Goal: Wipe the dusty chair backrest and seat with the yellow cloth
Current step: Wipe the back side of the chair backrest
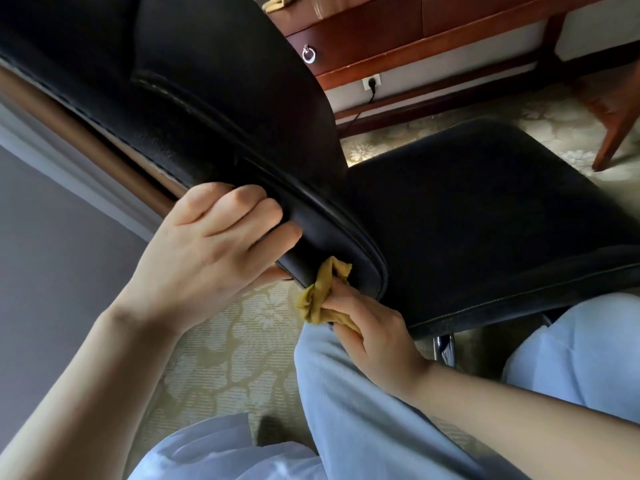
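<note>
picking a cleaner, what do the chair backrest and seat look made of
The chair backrest looks like black leather or faux leather: smooth, slight sheen, stitched edge seam. The seat looks matte and faintly fuzzy, dusty leather or fabric, unclear which.

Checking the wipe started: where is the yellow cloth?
Head view, lower centre: the yellow cloth is bunched in the right hand, against the backrest edge, beside the left hand.

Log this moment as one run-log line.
left hand: grips backrest edge | right hand: holds yellow cloth at backrest's lower rim
</note>
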Demonstrator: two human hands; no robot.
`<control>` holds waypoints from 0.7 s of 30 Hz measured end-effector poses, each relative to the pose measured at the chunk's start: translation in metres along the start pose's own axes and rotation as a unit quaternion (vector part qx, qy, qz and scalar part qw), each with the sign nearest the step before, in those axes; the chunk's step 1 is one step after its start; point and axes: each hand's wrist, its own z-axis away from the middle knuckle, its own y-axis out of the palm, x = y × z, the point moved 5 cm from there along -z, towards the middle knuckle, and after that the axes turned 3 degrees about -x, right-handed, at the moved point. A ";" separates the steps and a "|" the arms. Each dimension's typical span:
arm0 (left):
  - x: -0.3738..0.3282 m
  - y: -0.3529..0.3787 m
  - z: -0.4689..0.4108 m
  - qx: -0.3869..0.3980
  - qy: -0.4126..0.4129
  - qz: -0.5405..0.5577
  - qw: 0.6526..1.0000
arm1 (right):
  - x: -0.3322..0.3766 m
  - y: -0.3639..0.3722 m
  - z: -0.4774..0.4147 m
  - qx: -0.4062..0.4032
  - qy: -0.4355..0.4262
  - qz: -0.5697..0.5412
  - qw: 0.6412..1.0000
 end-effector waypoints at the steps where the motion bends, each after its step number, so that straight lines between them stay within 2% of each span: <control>1: 0.000 0.000 0.000 -0.005 0.001 -0.002 1.000 | -0.005 0.002 0.005 0.004 -0.003 0.012 1.000; 14: 0.001 0.002 0.002 -0.010 -0.013 0.007 1.000 | -0.050 0.000 0.053 0.076 0.038 0.110 0.990; 18: 0.000 0.001 0.001 0.001 -0.015 0.006 1.000 | -0.057 -0.002 0.059 0.119 0.088 0.092 0.985; 21: 0.000 0.000 0.000 0.007 -0.020 0.004 1.000 | -0.065 -0.004 0.063 0.160 0.165 0.099 0.968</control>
